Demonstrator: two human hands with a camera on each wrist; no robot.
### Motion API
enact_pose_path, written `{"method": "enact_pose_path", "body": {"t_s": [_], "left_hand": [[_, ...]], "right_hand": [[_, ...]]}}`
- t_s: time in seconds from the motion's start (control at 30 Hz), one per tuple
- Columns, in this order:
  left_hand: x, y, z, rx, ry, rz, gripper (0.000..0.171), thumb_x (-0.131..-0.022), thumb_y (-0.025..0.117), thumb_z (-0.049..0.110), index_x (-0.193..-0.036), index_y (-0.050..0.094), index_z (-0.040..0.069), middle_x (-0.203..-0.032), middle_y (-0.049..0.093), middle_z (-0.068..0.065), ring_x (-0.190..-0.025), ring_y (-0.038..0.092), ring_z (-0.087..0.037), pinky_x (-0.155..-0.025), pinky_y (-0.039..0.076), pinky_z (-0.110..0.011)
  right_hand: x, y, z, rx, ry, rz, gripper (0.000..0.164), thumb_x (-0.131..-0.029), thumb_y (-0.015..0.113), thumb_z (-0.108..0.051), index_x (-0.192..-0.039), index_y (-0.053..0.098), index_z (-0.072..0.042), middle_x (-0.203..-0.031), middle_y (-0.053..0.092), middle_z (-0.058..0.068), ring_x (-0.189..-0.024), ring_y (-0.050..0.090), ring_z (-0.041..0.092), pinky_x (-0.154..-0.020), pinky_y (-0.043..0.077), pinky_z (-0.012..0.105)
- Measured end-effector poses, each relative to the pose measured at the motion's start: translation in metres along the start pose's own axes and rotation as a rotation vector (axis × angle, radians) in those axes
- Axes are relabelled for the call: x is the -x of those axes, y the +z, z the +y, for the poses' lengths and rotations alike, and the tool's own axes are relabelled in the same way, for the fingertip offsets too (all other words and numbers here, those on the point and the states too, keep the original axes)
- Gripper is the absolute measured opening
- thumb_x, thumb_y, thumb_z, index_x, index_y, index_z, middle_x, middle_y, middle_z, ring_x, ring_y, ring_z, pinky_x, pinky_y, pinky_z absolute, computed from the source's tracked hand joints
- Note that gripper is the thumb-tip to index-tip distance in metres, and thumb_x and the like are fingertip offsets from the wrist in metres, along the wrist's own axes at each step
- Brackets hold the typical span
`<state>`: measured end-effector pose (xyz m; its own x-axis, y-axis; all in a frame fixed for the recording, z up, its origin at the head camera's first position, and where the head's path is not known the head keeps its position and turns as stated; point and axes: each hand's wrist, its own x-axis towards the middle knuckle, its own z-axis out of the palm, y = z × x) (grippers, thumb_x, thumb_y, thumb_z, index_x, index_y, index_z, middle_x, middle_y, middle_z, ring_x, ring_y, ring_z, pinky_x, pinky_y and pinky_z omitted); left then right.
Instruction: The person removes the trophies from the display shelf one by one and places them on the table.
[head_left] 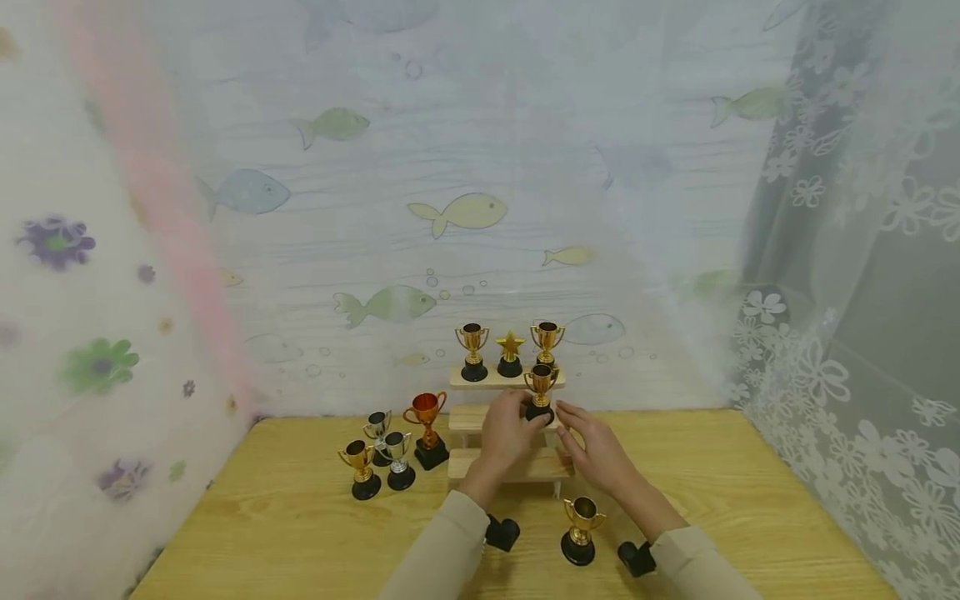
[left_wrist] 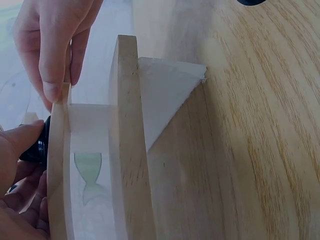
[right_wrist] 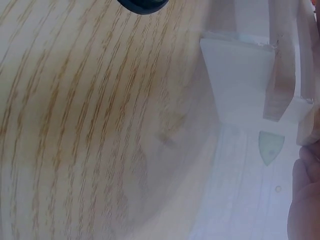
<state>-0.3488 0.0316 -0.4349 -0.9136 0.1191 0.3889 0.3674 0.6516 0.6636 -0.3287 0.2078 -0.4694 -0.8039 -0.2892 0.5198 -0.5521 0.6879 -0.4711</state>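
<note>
At the middle step of a three-tier wooden stand [head_left: 480, 467], my left hand [head_left: 504, 433] pinches the black base of a small gold trophy cup [head_left: 540, 382]. The cup is upright at the step's right part, and the base [left_wrist: 37, 150] shows close against the board in the left wrist view. My right hand [head_left: 602, 454] rests its fingertips at the right end of that step, fingers extended, holding nothing. Two gold cups [head_left: 472, 340] and a gold star trophy [head_left: 510, 346] stand on the top step. Most of the left palm is hidden by its sleeve and fingers.
Left of the stand are a bronze-coloured cup [head_left: 427, 417], two silver cups [head_left: 395, 450] and a gold cup [head_left: 360, 458]. Another gold cup [head_left: 581, 525] stands in front, between my forearms. Behind the wooden table [head_left: 300, 542] hangs a fish-patterned curtain [head_left: 465, 150].
</note>
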Motion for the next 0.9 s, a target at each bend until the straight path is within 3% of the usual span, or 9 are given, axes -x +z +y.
{"method": "enact_pose_path", "body": {"t_s": [0.43,0.9], "left_hand": [[0.009,-0.014,-0.004,0.064,-0.024,-0.041,0.038,-0.088,0.084,0.024,-0.117,0.072,0.002,-0.113,0.069,-0.009,-0.095,0.066,-0.024,-0.078,0.057,-0.036],[0.017,-0.017,-0.008,0.043,0.028,-0.046,0.036,-0.087,0.085,0.023,-0.113,0.073,0.002,-0.106,0.068,-0.009,-0.089,0.062,-0.020,-0.075,0.054,-0.033]], "right_hand": [[-0.001,0.001,0.001,-0.008,-0.010,0.000,0.038,-0.105,0.059,-0.011,-0.136,0.059,0.009,-0.148,0.053,0.021,-0.135,0.051,0.044,-0.106,0.043,0.058],[0.000,0.001,0.002,-0.005,0.003,0.006,0.040,-0.105,0.059,-0.013,-0.139,0.058,0.008,-0.150,0.052,0.019,-0.135,0.051,0.043,-0.106,0.044,0.058]]}}
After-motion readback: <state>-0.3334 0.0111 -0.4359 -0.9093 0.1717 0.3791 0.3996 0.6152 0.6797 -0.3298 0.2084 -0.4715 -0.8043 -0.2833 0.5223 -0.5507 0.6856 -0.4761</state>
